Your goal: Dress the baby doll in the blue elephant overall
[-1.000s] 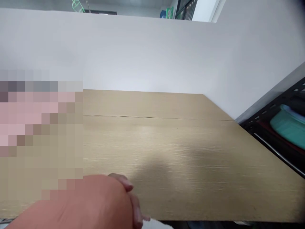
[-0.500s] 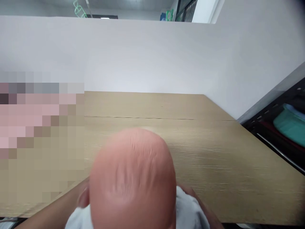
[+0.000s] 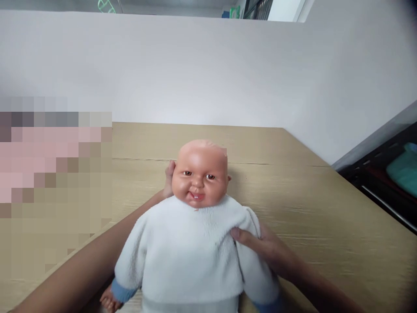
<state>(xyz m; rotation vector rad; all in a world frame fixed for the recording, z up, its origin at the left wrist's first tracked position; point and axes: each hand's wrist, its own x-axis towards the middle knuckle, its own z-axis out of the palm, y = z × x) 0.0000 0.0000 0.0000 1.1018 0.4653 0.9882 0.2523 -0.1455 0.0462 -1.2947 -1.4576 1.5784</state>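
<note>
A baby doll (image 3: 192,252) in a white fleecy top with blue cuffs faces up at me over the wooden table, its bald head pointing to the far side. Behind that head on the left is my left hand (image 3: 170,176), supporting it; most of the fingers are hidden there. My right hand (image 3: 260,243) grips the doll's torso under its arm on the right, the thumb across the chest and the other fingers out of sight. The doll's lower body runs past the bottom of the view.
The wooden table (image 3: 325,208) meets a pale wall (image 3: 202,69) at its far edge. On the right stands a black rack (image 3: 365,182) holding a teal item (image 3: 404,169). A blurred pinkish patch (image 3: 29,161) covers something at the left.
The doll has tipped back away from me, so its face and chest now show instead of the top of its head. Both my hands have come into sight beside it.
</note>
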